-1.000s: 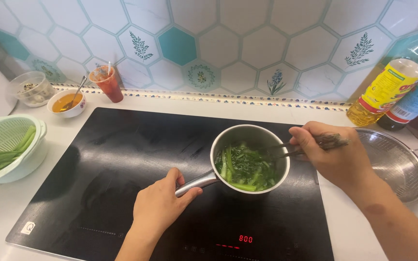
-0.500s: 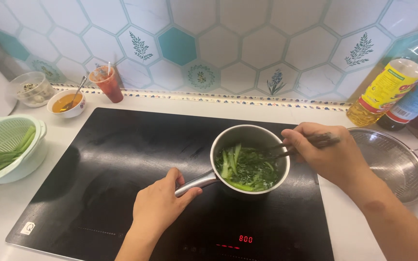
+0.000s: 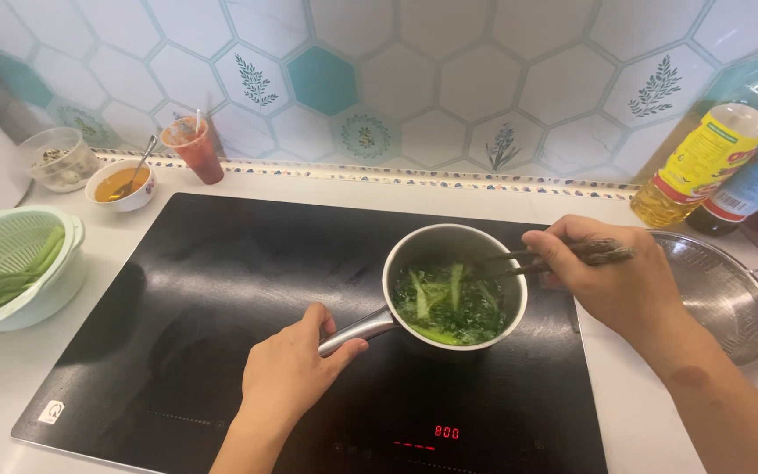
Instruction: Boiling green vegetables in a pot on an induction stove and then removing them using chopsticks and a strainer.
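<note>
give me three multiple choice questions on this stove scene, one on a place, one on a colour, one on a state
1. Where does the small saucepan stand?
A. on the black cooktop
B. in the green colander
C. on the white counter

2. What colour is the colander at the far left?
A. red
B. pale green
C. black

3. What is the left hand doing?
A. resting flat on the counter
B. gripping the saucepan handle
C. holding a bottle

Answers:
1. A, the pan sits on the dark glass surface.
2. B, its basket is light green with leaves in it.
3. B, its fingers close round the metal handle while the right hand holds chopsticks in the greens.
</note>
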